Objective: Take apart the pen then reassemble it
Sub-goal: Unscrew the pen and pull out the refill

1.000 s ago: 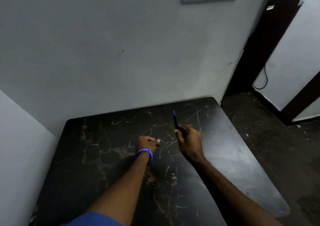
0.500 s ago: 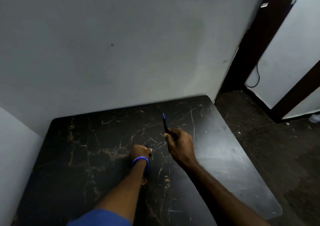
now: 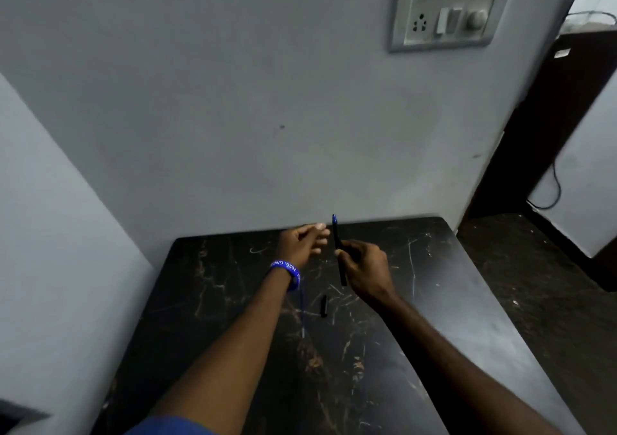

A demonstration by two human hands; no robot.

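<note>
Pinching the pen (image 3: 338,244) between thumb and fingers, the right hand (image 3: 365,269) holds it nearly upright above the table (image 3: 467,317), blue tip up and its lower end showing below the fist. The left hand (image 3: 302,242) is beside it, fingers spread loosely and empty, their tips just short of the pen's upper part; whether they touch it is unclear through the blur. A blue wristband (image 3: 287,272) circles the left wrist. The cap (image 3: 323,305) lies alone on the dark marbled table, below and between the two hands. A second ago the left hand was closed on that small piece, low by the tabletop; now it has let go of it and lifted toward the pen. The right hand's grip on the pen is unchanged.
</note>
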